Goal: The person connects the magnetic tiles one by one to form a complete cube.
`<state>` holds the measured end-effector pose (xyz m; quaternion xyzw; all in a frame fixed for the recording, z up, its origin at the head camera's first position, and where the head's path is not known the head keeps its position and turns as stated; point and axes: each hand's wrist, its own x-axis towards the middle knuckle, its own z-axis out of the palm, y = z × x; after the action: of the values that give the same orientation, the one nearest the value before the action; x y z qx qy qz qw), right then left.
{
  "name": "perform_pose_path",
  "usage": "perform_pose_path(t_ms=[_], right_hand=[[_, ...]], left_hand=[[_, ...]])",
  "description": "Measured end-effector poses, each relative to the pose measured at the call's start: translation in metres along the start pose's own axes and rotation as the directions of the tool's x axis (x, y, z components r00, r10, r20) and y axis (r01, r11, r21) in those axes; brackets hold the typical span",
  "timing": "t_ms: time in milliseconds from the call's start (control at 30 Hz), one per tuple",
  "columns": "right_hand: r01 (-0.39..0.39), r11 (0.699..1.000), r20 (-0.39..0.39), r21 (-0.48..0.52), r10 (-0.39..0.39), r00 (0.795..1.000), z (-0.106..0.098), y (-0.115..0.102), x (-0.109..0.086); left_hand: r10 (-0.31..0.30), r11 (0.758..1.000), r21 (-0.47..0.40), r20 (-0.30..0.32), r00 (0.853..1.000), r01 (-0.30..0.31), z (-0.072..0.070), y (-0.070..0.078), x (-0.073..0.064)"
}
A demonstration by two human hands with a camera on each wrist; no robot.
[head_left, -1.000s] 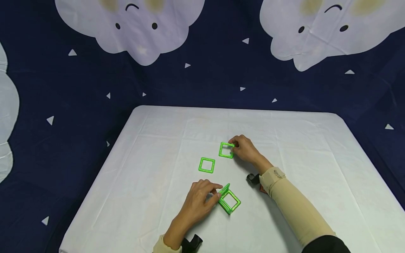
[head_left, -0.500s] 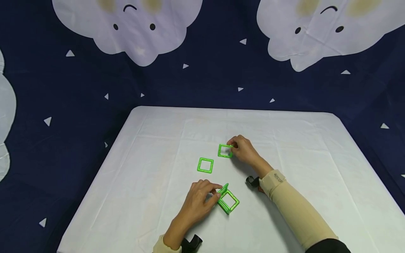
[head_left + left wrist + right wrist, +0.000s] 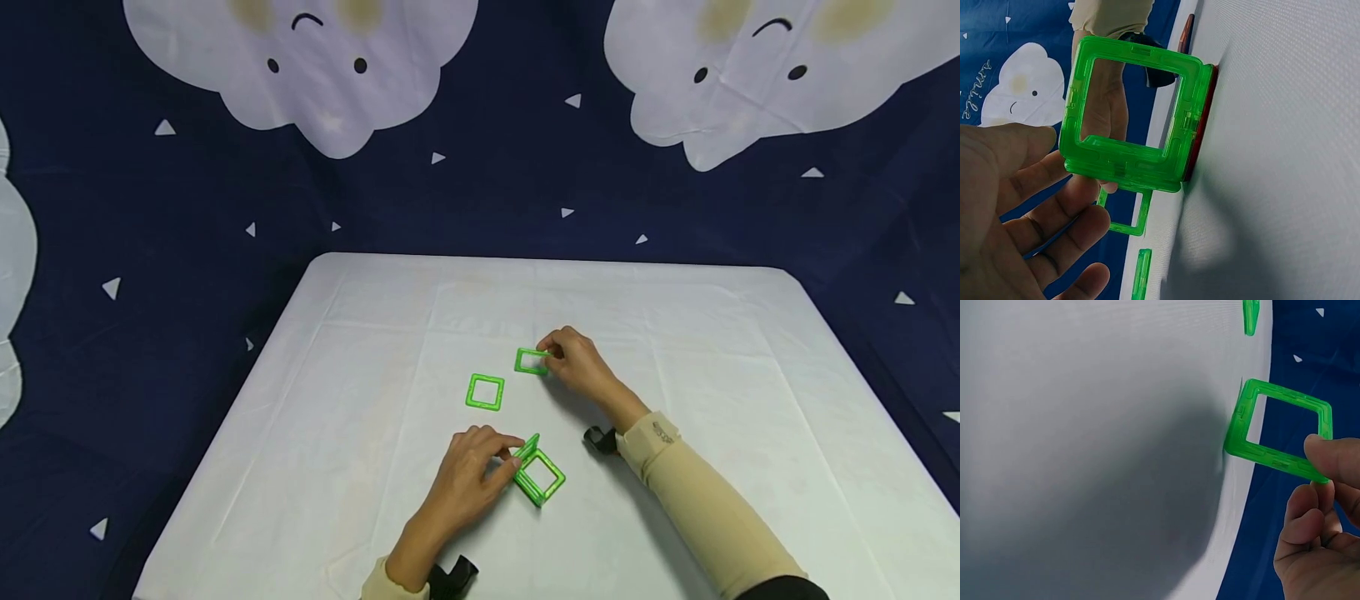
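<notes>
My left hand (image 3: 468,475) holds a small joined structure of green magnetic tiles (image 3: 553,490) between thumb and fingers, near the table's front. In the left wrist view, one square green frame faces the camera, and a red tile (image 3: 1202,128) runs along the structure's base against the white cloth. Farther back, my right hand (image 3: 581,362) pinches a single square green magnetic tile (image 3: 1279,462) by one edge with the thumb and a finger. That tile is tilted, its far edge close to the cloth. Another green square tile (image 3: 483,407) lies flat between the two hands.
A white cloth covers the table (image 3: 337,417). Behind it hangs a dark blue backdrop (image 3: 510,200) with clouds and triangles. Black wrist mounts (image 3: 600,439) sit low beside both wrists. A thin reddish-brown object (image 3: 1186,34) shows past the right sleeve in the left wrist view.
The tile in my right hand tips over, looking narrower from above, and moves slightly toward the front. My left hand and its structure stay nearly still; the view shifts slightly.
</notes>
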<state>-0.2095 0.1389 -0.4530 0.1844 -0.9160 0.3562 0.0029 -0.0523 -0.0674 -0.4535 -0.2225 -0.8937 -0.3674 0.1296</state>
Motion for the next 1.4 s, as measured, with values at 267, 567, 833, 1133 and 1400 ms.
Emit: perform_pose_path(t_ms=[267, 567, 833, 1133, 1400], right_hand=[[0.015, 1.000, -0.018, -0.009, -0.015, 1.000, 0.003, 0.004, -0.005], [-0.017, 0.999, -0.074, 0.034, 0.020, 0.997, -0.006, 0.003, -0.015], [-0.070, 0.993, -0.139, 0.091, 0.083, 0.987, -0.016, -0.001, -0.026], [-0.105, 0.983, -0.185, 0.151, 0.132, 0.974, -0.023, -0.005, -0.041], [-0.125, 0.961, -0.220, 0.248, 0.181, 0.959, -0.023, -0.009, -0.062]], left_hand=[[0.006, 1.000, -0.003, 0.009, 1.000, -0.006, 0.001, 0.000, 0.000], [0.015, 1.000, 0.011, 0.010, 1.000, -0.015, 0.002, 0.000, 0.002], [0.019, 1.000, -0.006, 0.008, 1.000, -0.019, 0.003, -0.001, 0.003], [0.017, 1.000, -0.014, 0.014, 1.000, -0.017, 0.003, -0.001, 0.004], [0.011, 1.000, -0.007, 0.019, 1.000, -0.011, 0.003, -0.001, 0.004]])
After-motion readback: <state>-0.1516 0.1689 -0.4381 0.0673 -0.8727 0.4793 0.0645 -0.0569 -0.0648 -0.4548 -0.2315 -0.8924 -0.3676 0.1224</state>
